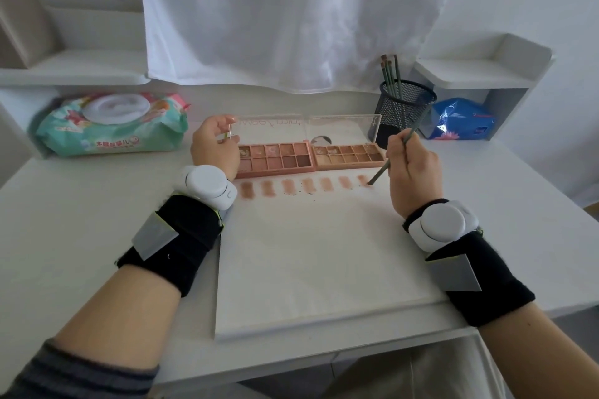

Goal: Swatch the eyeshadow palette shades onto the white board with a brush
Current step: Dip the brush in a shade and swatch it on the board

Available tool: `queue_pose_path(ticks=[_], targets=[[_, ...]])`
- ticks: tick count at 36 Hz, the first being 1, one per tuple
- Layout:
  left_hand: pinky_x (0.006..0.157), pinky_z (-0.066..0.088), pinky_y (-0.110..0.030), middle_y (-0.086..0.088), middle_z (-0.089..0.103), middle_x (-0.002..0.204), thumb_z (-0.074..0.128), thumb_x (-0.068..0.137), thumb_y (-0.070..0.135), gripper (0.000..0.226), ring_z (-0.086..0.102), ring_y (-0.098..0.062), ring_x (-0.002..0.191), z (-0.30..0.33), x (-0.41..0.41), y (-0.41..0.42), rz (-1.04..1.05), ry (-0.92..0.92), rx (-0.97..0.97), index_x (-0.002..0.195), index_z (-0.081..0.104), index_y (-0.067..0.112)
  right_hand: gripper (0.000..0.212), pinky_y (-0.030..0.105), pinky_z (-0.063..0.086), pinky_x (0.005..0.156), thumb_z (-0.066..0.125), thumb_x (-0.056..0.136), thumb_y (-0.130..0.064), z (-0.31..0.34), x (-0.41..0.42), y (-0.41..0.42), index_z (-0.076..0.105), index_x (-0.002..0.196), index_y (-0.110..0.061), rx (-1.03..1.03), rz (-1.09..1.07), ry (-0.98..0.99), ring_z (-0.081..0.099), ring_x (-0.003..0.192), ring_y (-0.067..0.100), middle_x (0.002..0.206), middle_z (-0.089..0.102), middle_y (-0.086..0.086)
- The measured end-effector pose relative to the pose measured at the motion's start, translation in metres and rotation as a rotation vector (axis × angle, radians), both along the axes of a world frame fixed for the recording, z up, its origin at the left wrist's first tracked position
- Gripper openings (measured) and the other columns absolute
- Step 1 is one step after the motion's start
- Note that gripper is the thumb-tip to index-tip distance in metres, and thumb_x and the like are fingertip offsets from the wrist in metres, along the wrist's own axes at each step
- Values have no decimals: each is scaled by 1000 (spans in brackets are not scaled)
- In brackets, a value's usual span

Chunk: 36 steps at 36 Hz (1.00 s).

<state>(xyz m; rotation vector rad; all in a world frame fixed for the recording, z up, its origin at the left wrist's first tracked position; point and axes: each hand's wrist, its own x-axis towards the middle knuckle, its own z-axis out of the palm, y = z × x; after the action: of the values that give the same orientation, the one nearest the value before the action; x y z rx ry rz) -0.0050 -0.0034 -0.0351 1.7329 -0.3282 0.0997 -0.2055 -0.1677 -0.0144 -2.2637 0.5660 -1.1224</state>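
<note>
Now the right hand pinches a thin green brush in curled fingers. Its tip, down and to the left of the grip, touches the white board at the last of a row of brown swatches. Just above the tip lie two open eyeshadow palettes, side by side. The left hand curls round the clear lid edge of the left palette, holding it. A black cup of brushes stands behind the right hand.

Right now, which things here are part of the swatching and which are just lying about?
In use: brush in right hand, board, two palettes, left hand.
Lying about: wipes, brush cup, blue bag.
</note>
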Motion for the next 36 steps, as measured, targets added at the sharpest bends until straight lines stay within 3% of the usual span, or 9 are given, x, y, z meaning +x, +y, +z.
queue_pose_path(ticks=[3,6,8,12,21,27,29,33,36], targets=[[94,50,-35,-9,61,116,42,81,-17,39,60,-13,103,3,-3,0,1,12,-74,109,61,4,21,30,33,53,38,99,-17,1,0,0,43,79,-13,17,15,29,42,53,10,58,44,-11],[76,52,-22,-4,61,107,34,81,-18,42,61,9,72,6,-5,0,5,56,-174,109,60,-1,24,36,38,54,37,98,-23,1,0,-1,44,79,-11,18,0,-17,43,53,21,57,44,-5],[65,48,-14,-3,60,100,30,81,-18,44,60,4,67,5,-5,-1,7,81,-205,108,61,-2,27,39,41,56,33,95,-29,1,-1,-2,45,81,-10,19,-25,-84,45,54,24,57,46,-6],[74,48,-17,-7,61,96,27,80,-18,45,59,-2,74,7,-4,0,-10,125,-258,102,61,1,25,39,43,60,34,93,-29,0,0,0,47,83,-11,30,26,-61,50,58,25,59,49,-9],[66,52,-14,-4,62,93,34,82,-17,40,65,-16,71,8,-3,2,-65,121,-308,99,63,4,23,25,40,59,39,99,-16,0,0,-1,47,77,-15,48,45,-32,49,56,2,61,49,-17],[67,56,-17,-1,61,90,33,82,-19,38,64,-21,80,8,-3,2,-97,146,-365,106,61,-9,25,37,41,59,38,99,-19,1,0,-1,46,77,-10,74,48,-7,46,56,20,59,48,-6],[67,56,-17,-5,61,90,33,83,-20,38,63,-22,84,8,-4,2,-104,150,-383,106,61,-7,23,32,43,59,37,99,-19,2,0,-2,47,80,-13,92,20,-85,50,57,14,60,49,-6],[63,51,-17,1,61,82,35,82,-20,39,66,-5,57,8,-1,3,-125,201,-367,107,61,-4,22,16,42,59,38,98,-20,9,1,-6,46,81,-29,153,20,-298,53,60,0,68,54,-8],[58,49,-16,1,61,83,36,84,-19,39,66,-4,55,8,0,6,-140,235,-369,106,62,0,20,10,41,58,42,98,-15,21,3,-6,50,83,-26,199,70,-338,55,61,-1,72,58,-3]])
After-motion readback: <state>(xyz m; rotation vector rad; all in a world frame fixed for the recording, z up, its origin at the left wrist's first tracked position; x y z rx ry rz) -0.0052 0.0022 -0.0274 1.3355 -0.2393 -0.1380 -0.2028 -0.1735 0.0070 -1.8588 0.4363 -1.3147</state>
